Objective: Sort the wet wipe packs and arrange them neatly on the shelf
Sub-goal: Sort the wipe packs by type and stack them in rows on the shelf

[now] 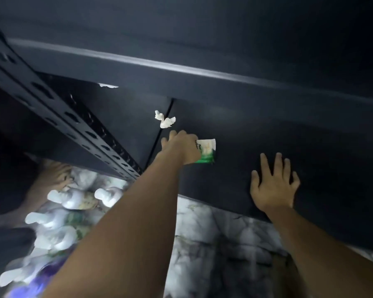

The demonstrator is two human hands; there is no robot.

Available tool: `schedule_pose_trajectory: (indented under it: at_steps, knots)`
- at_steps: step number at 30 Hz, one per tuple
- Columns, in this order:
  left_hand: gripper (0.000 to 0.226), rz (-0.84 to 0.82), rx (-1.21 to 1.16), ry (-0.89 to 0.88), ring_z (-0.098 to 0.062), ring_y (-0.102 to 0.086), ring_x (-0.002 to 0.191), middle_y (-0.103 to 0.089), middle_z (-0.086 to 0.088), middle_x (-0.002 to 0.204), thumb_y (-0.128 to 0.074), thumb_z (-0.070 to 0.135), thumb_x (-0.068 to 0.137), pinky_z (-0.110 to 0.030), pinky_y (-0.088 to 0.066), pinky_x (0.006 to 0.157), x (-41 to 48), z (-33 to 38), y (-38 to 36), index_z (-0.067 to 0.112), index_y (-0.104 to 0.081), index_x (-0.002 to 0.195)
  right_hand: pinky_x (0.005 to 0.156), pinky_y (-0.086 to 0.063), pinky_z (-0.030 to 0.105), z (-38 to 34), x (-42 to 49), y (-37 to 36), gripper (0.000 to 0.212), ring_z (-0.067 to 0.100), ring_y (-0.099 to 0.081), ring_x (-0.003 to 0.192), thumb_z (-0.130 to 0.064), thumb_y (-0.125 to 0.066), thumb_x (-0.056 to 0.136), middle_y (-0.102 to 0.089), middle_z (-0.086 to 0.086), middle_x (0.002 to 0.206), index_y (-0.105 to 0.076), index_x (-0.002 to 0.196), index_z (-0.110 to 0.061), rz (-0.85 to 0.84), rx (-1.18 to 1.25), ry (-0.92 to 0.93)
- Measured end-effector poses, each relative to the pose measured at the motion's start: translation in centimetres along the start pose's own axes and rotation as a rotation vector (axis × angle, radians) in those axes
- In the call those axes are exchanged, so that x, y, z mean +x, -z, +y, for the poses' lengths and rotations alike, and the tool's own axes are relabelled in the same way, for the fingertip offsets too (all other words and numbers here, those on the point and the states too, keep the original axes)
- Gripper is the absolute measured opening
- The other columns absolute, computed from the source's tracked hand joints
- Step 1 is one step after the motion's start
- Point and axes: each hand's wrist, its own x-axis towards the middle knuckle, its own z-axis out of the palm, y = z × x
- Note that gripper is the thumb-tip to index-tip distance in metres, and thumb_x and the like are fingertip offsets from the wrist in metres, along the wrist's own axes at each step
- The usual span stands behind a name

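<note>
My left hand (181, 148) gripping a green-white pack (207, 150) on the shelf (289, 125), my right hand (274, 186) flat there, fingers (265, 165) spread, holding nothing, crumpled tissue (165, 121) beyond.

A crumpled white tissue (165, 121) lies on the dark shelf board (267, 125), just beside the seam between its two panels and back from the front edge. A small torn white scrap (108, 85) shows at the rear, toward the left. Below the board's front edge spreads a white marble-patterned floor (202, 229) with grey veins. A bare foot (58, 176) rests on it at the left. At the lower left, something purple (41, 274) is too blurred to identify.
</note>
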Motion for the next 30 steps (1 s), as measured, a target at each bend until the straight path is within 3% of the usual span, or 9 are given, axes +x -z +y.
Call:
schedule_pose_trajectory:
  at_steps: [3,7,11,14,17,21,26,28,30]
  knots:
    - [0.043,-0.053,-0.010,0.056,-0.029,-0.040,0.130,-0.053,-0.004,0.131,-0.047,0.025,0.089,-0.053,-0.023,0.110,-0.2,0.6,0.5,0.024,-0.056,0.132,0.119,-0.012,0.057,-0.1,0.1,0.1,0.068,0.033,-0.001,0.155,-0.057,-0.010,0.096,-0.005,0.009,0.169,-0.012,0.161,-0.034,-0.017,-0.032,-0.011]
    - [0.039,-0.078,-0.081,0.096,-0.027,-0.057,0.108,-0.061,0.001,0.110,-0.052,0.019,0.084,-0.052,-0.016,0.115,-1.6,1.3,0.4,0.020,-0.051,0.123,0.121,-0.008,0.059,-0.5,0.3,0.7,0.065,0.036,0.008,0.154,-0.053,-0.011,0.101,0.008,0.011,0.168,0.003,0.161,-0.031,-0.139,-0.101,-0.008]
    - [0.040,-0.078,-0.089,0.103,-0.029,-0.059,0.112,-0.058,-0.003,0.118,-0.058,0.029,0.083,-0.048,-0.031,0.105,-3.9,1.5,-0.7,0.020,-0.055,0.122,0.121,-0.010,0.062,-1.1,0.7,4.3,0.068,0.040,0.008,0.153,-0.055,-0.014,0.104,0.018,0.012,0.167,0.012,0.160,-0.028,-0.376,-0.165,0.008]
    - [0.038,-0.086,-0.167,0.078,-0.032,-0.062,0.107,-0.058,-0.007,0.115,-0.067,0.037,0.072,-0.040,-0.050,0.089,-7.0,1.0,-1.6,0.019,-0.058,0.104,0.118,-0.019,0.061,-2.0,-0.5,8.4,0.069,0.043,-0.007,0.151,-0.053,-0.029,0.102,-0.003,0.012,0.168,-0.007,0.161,-0.024,-0.536,-0.282,0.104]
    - [0.034,-0.085,-0.294,0.051,-0.025,-0.061,0.096,-0.063,-0.005,0.108,-0.075,0.038,0.073,-0.029,-0.044,0.076,-11.4,0.5,-1.7,0.023,-0.051,0.092,0.108,-0.042,0.051,-3.1,-3.2,12.8,0.058,0.036,-0.042,0.135,-0.041,-0.044,0.094,-0.039,0.013,0.153,-0.044,0.148,-0.021,-0.587,-0.226,0.219]
    - [0.031,0.002,-0.523,0.055,-0.017,-0.063,0.089,-0.068,0.003,0.093,-0.082,0.036,0.068,-0.026,-0.042,0.067,-18.9,0.4,0.7,0.025,-0.061,0.089,0.098,-0.052,0.043,-5.2,-8.2,21.2,0.045,0.031,-0.058,0.120,-0.036,-0.052,0.091,-0.053,0.006,0.141,-0.058,0.135,-0.026,-0.438,-0.093,0.382]
    - [0.031,0.237,-0.931,0.002,-0.019,-0.072,0.080,-0.075,0.004,0.089,-0.088,0.020,0.072,-0.031,-0.054,0.060,-27.8,2.6,5.4,0.024,-0.069,0.097,0.106,-0.046,0.042,-6.5,-16.0,31.2,0.045,0.029,-0.048,0.134,-0.036,-0.051,0.096,-0.048,0.004,0.147,-0.053,0.141,-0.030,-0.196,-0.001,0.595]
    - [0.039,0.331,-1.071,-0.068,-0.022,-0.074,0.082,-0.076,0.000,0.093,-0.089,0.013,0.074,-0.036,-0.059,0.064,-31.1,3.9,7.8,0.023,-0.065,0.104,0.102,-0.048,0.041,-6.2,-18.9,34.5,0.039,0.024,-0.053,0.126,-0.032,-0.054,0.095,-0.057,0.000,0.136,-0.060,0.134,-0.030,-0.070,0.089,0.694]
    - [0.043,0.405,-1.176,-0.135,-0.022,-0.075,0.084,-0.077,-0.003,0.095,-0.088,0.011,0.075,-0.035,-0.061,0.068,-34.0,4.8,10.4,0.021,-0.063,0.109,0.090,-0.053,0.041,-5.6,-21.2,37.4,0.029,0.021,-0.061,0.105,-0.023,-0.057,0.093,-0.066,-0.001,0.115,-0.070,0.119,-0.026,0.071,0.254,0.778]
